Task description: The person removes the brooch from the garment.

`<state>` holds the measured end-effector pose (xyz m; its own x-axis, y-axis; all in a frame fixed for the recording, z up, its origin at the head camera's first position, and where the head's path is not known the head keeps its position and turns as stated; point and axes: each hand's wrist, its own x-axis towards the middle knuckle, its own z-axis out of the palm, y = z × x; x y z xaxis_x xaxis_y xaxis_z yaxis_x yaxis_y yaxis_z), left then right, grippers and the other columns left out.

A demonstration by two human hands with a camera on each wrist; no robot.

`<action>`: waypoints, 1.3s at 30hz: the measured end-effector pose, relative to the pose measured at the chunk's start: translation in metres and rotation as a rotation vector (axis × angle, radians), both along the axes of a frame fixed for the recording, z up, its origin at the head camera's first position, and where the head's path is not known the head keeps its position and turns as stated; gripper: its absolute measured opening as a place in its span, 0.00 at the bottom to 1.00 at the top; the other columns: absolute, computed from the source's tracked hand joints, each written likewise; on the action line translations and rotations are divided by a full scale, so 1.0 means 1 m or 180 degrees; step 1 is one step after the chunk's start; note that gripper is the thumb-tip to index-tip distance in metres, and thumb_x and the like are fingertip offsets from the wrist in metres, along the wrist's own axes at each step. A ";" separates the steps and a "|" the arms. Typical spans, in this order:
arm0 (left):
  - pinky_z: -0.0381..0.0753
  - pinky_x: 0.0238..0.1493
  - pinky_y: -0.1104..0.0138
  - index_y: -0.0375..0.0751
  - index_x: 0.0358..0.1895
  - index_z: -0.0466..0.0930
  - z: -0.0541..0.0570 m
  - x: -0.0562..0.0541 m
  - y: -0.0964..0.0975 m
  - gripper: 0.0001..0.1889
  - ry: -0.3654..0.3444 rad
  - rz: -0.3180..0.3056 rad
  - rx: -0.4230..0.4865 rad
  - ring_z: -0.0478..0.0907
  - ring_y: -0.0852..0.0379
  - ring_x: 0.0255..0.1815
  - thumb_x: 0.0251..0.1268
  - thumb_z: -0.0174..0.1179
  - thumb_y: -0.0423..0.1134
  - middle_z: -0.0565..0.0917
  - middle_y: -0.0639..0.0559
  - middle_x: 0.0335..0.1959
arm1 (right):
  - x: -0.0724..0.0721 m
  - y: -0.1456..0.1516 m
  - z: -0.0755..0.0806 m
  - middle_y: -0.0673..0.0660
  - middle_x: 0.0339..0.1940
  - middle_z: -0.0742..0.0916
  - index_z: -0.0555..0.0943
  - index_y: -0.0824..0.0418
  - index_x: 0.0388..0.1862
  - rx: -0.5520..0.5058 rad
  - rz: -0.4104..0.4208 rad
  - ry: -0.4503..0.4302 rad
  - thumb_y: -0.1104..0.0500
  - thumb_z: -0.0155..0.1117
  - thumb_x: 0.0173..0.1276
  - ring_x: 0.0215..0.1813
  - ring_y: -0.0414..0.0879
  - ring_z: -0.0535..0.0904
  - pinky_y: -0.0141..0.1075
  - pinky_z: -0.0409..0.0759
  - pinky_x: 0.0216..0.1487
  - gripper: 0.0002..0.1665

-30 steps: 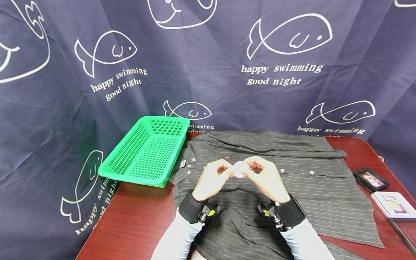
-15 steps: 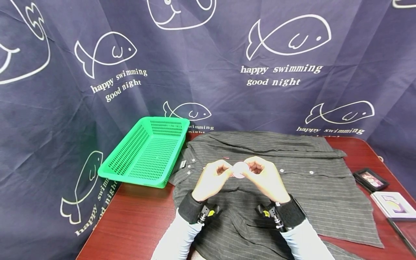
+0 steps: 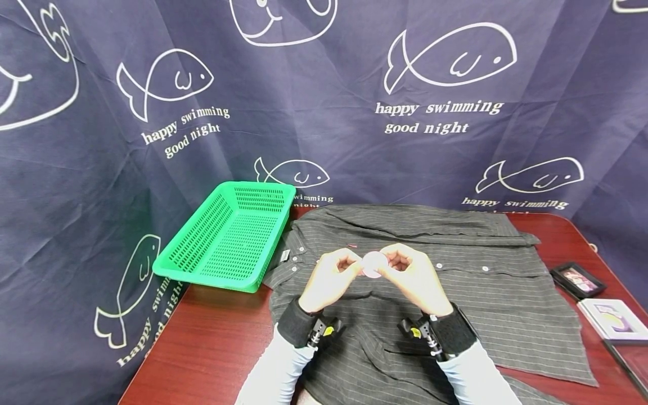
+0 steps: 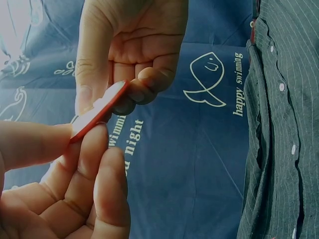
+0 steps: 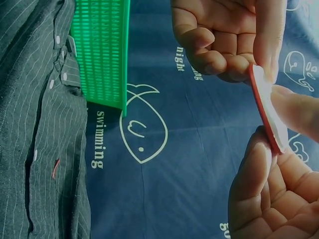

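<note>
A small round disc (image 3: 374, 264), with a pale face and a red back, is held over the shirt in the head view. My left hand (image 3: 329, 281) pinches its left edge between thumb and fingers. On the opposite edge, my right hand (image 3: 417, 281) pinches it with the thumb across the pale face. The left wrist view gives the disc (image 4: 97, 113) nearly edge-on and tilted, its red side clear. Beneath both hands a dark grey pinstriped shirt (image 3: 486, 309) with white buttons is spread out. Fingertips cover parts of the disc's rim.
A green plastic basket (image 3: 202, 278) stands at the left, overlapping the shirt's collar. On the red-brown table (image 3: 217, 337), a black-framed picture (image 3: 578, 280) and a white-framed picture (image 3: 613, 319) lie at the right. A small red strip (image 3: 352, 246) lies on the shirt. A navy fish-print curtain (image 3: 334, 124) hangs behind.
</note>
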<state>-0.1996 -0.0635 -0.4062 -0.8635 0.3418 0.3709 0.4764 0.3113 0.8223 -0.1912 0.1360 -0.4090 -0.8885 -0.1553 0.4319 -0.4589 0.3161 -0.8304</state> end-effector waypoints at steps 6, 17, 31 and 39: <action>0.79 0.34 0.69 0.35 0.37 0.84 0.001 0.000 -0.001 0.07 0.0022 -0.0032 0.0052 0.84 0.42 0.31 0.66 0.60 0.35 0.88 0.42 0.31 | 0.000 0.001 0.000 0.54 0.27 0.86 0.84 0.62 0.39 0.0059 -0.0022 0.0031 0.63 0.73 0.59 0.27 0.34 0.79 0.28 0.78 0.30 0.09; 0.78 0.33 0.73 0.33 0.36 0.84 0.005 0.001 -0.001 0.06 -0.0081 -0.0006 0.0057 0.80 0.63 0.27 0.66 0.59 0.33 0.87 0.41 0.30 | 0.002 0.002 0.002 0.55 0.29 0.87 0.84 0.62 0.43 -0.0003 -0.0031 0.0076 0.65 0.72 0.59 0.29 0.33 0.80 0.27 0.79 0.31 0.12; 0.78 0.31 0.74 0.31 0.36 0.82 0.006 0.000 -0.005 0.08 -0.0260 0.0010 0.0169 0.80 0.63 0.27 0.67 0.58 0.34 0.86 0.36 0.29 | 0.006 0.005 0.007 0.60 0.37 0.88 0.84 0.64 0.43 -0.0260 0.0158 0.0447 0.71 0.71 0.58 0.37 0.32 0.84 0.25 0.81 0.40 0.13; 0.79 0.31 0.73 0.30 0.37 0.82 0.006 0.000 -0.007 0.09 -0.0242 0.0002 0.0210 0.80 0.63 0.28 0.68 0.58 0.35 0.86 0.35 0.29 | 0.003 0.008 0.004 0.57 0.38 0.87 0.84 0.63 0.40 0.0068 0.0155 0.1173 0.76 0.74 0.49 0.38 0.35 0.83 0.23 0.80 0.43 0.19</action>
